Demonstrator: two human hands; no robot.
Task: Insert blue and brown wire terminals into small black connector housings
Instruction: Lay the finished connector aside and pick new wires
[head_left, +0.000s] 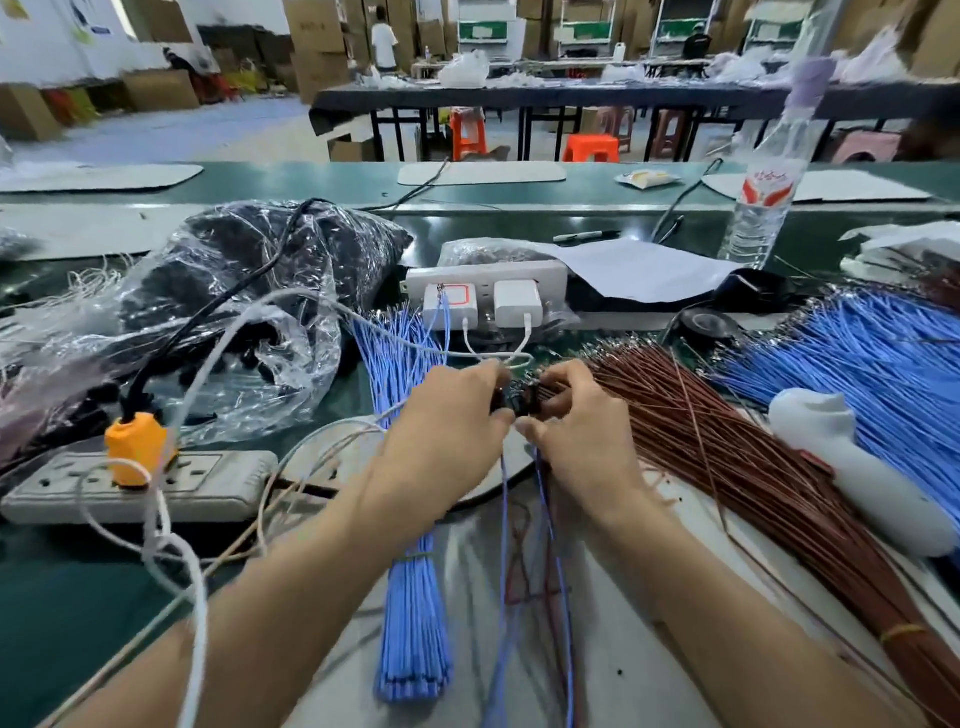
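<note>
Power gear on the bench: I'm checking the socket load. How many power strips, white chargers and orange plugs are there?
Power strips: 2
White chargers: 2
Orange plug: 1
Total: 5

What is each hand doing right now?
Left hand: pinches the black connector housings.
Right hand: pinches them too, from the opposite side.
</note>
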